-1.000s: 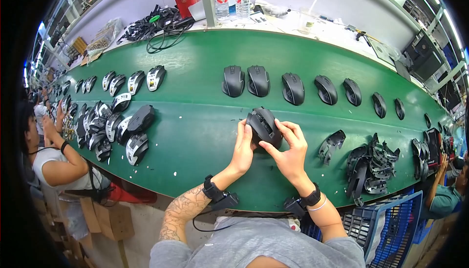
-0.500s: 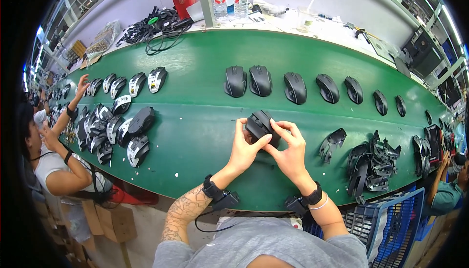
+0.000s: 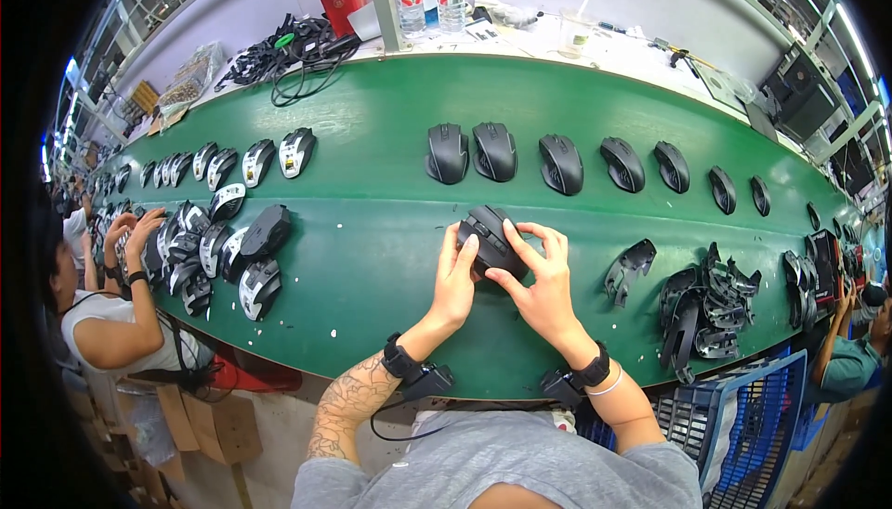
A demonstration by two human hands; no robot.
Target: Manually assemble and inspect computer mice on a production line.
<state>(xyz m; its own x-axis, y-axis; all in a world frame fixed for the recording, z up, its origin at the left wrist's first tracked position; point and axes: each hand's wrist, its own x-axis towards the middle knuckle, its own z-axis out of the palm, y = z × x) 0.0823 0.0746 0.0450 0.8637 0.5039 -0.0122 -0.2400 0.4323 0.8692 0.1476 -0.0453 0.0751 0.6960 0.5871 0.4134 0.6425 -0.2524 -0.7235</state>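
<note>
A: What's changed over the last second?

B: Little. Both hands remain on the mouse (image 3: 492, 241), same spot on the green belt (image 3: 372, 249). The mouse has turned a bit in the grip. On the left, the co-worker's hand (image 3: 139, 228) has come back down to the pile of mouse parts (image 3: 209, 249).

A: Grip now?

B: Left hand (image 3: 455, 281) closed against the mouse's left flank, fingers up along its side. Right hand (image 3: 544, 281) clamped on it from the right and near side, thumb under, fingers over the top.

A: Where does the mouse sit?

B: Mid-belt, near side of the row of mice (image 3: 557, 161), just above the belt surface; can't tell if it touches.

A: Axis?

B: Long axis runs diagonal: far-left end to near-right end. Which end is the front, can't tell; the fingers cover it.

A: Around it?

B: Black shells (image 3: 706, 309) heaped to the right, one loose shell (image 3: 630, 269) between them and the right hand.
</note>
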